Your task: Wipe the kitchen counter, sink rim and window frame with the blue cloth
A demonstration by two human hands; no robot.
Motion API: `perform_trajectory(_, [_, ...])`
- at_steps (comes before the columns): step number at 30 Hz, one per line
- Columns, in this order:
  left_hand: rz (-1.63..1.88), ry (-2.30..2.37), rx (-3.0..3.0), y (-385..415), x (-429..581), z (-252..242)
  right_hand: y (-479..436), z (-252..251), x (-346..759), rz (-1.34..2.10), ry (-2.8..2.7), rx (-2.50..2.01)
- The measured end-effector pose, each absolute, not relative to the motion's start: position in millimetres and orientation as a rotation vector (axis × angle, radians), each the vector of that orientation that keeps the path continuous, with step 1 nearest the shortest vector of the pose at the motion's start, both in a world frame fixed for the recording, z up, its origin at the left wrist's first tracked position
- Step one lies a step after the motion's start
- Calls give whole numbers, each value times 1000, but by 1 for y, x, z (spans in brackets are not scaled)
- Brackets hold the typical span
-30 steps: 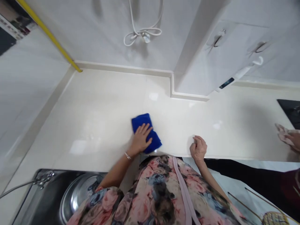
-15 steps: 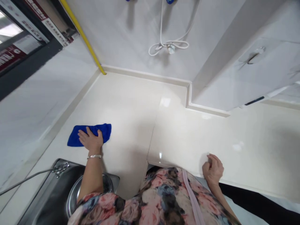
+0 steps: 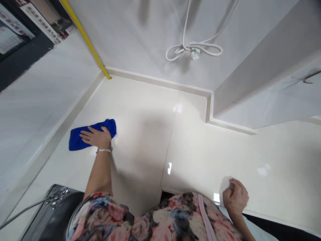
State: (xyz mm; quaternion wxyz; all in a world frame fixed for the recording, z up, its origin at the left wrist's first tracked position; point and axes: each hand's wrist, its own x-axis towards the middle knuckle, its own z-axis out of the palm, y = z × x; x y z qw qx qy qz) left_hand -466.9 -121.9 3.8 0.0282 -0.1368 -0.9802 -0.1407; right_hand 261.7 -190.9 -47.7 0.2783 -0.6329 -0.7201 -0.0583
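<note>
A folded blue cloth (image 3: 75, 140) lies on the cream countertop (image 3: 140, 134) near the left wall. My left hand (image 3: 96, 137) presses flat on top of it with the fingers stretched out toward the left; a silver bracelet circles that wrist. My right hand (image 3: 235, 197) rests at the counter's front edge on the right, its fingers curled loosely, and I cannot see anything inside them.
A steel sink (image 3: 47, 214) with a tap (image 3: 56, 197) sits at the lower left. A yellow pipe (image 3: 85, 36) runs down the corner of the tiled walls. A looped white cable (image 3: 194, 50) hangs on the back wall. A boxed column (image 3: 263, 77) juts onto the counter at right.
My left hand has slid the blue cloth from the middle of the counter over to the left side, then a little farther back. My right hand stays at the front edge.
</note>
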Motion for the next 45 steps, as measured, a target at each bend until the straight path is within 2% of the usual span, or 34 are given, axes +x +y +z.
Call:
perform_trajectory(12, [-654,-3001,-836,38,-431,7,-195,-46,267,-176,-2012,-1731])
perform_trajectory(17, [-739,-2951,-1041,70,-403,2,-196,-44,265,-175,-2029,-1735])
perform_trajectory(22, [-781,-2825,-1358,57,-360,-1,-193,-45,265,-163,-2029,-1736])
perform_trajectory(30, [-532,-2641,-1930,-7,-221,0,-191,-47,257,-123,-1935,-1776])
perform_trajectory(36, [-480,-2223,-2488,-76,-118,-9,-188,-48,260,-89,-1906,-1724])
perform_trajectory(40, [-421,-2082,-2649,-85,-107,-8,-188,-51,263,-120,-1918,-1740])
perform_trajectory(45, [-410,-2219,-2557,-43,-133,-6,-188,-54,266,-126,-1905,-1763])
